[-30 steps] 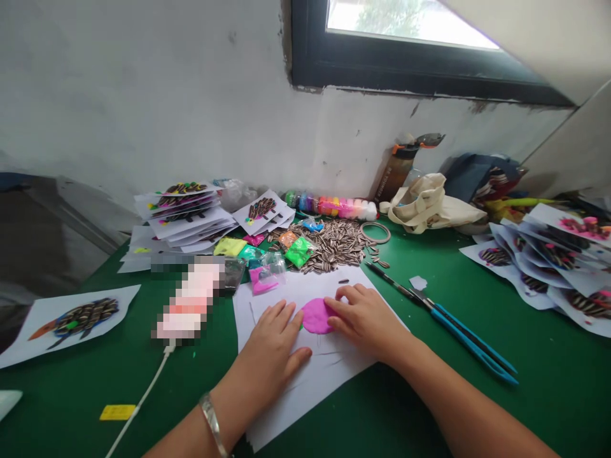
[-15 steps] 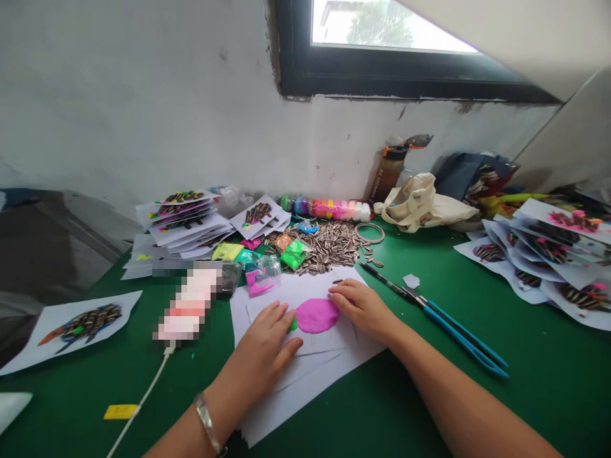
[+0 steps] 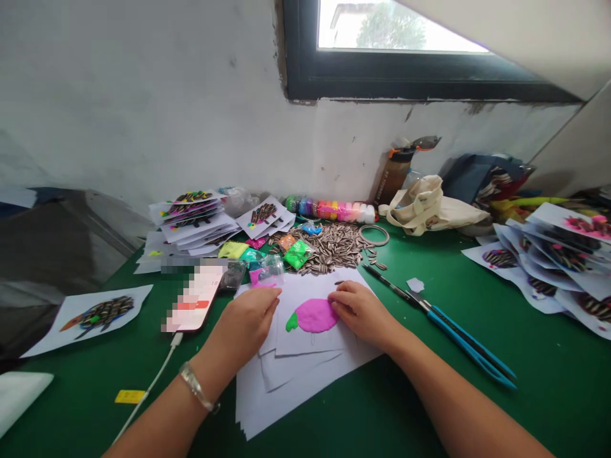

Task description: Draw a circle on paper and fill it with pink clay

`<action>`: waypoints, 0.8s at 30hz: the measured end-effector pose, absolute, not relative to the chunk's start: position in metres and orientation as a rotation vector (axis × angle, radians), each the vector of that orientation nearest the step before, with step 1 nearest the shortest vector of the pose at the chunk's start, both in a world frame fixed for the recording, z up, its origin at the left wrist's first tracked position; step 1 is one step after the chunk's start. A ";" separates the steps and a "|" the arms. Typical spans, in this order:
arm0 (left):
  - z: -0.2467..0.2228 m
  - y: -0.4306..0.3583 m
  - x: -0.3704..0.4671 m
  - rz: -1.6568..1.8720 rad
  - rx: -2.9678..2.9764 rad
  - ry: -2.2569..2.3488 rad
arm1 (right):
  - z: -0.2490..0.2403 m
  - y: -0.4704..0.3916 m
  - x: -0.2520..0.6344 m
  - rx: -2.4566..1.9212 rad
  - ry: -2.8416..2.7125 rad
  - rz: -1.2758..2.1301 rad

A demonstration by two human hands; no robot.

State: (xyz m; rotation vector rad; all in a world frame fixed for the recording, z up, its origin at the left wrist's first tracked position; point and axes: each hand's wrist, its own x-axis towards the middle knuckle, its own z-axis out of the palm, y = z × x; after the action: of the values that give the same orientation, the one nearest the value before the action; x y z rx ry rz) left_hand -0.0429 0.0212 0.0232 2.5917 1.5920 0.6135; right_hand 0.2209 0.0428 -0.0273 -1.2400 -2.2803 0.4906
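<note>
On a white sheet of paper (image 3: 305,343) lies a flat oval of pink clay (image 3: 316,315). A small green clay piece (image 3: 292,322) joins its left end. My right hand (image 3: 363,313) rests on the paper with loosely bent fingers touching the oval's right edge. My left hand (image 3: 245,321) is left of the green piece, its fingers stretched and close together, near a bag of pink clay (image 3: 261,277). I see nothing held in either hand. A single sunflower seed (image 3: 339,282) lies by my right fingertips.
Behind the paper are a heap of sunflower seeds (image 3: 338,245) and a green clay packet (image 3: 296,254). Blue tweezers (image 3: 470,343) and a pen (image 3: 384,280) lie right. A phone (image 3: 203,299) with a cable is left. Finished pictures (image 3: 191,222) are stacked on both sides.
My left hand has lifted off the green clay and moved left and up toward the pink clay bag, uncovering the green piece. My right hand stays at the oval's right side.
</note>
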 end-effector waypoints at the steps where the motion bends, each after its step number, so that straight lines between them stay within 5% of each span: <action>1: 0.022 0.027 -0.042 0.611 2.606 1.609 | -0.027 0.043 0.221 -1.239 -2.280 0.490; 16: -0.015 0.031 -0.031 0.644 2.626 1.469 | -0.025 0.043 0.223 -1.312 -2.170 0.631; 24: -0.013 0.026 -0.027 0.732 2.615 1.337 | 0.025 0.088 0.153 -1.237 -2.410 0.408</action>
State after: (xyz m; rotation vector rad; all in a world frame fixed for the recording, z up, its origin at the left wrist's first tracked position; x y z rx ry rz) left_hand -0.0271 0.0265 -0.0134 2.6153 1.3375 0.7318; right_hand 0.1528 0.0881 0.0253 -1.2371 -2.4097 0.4084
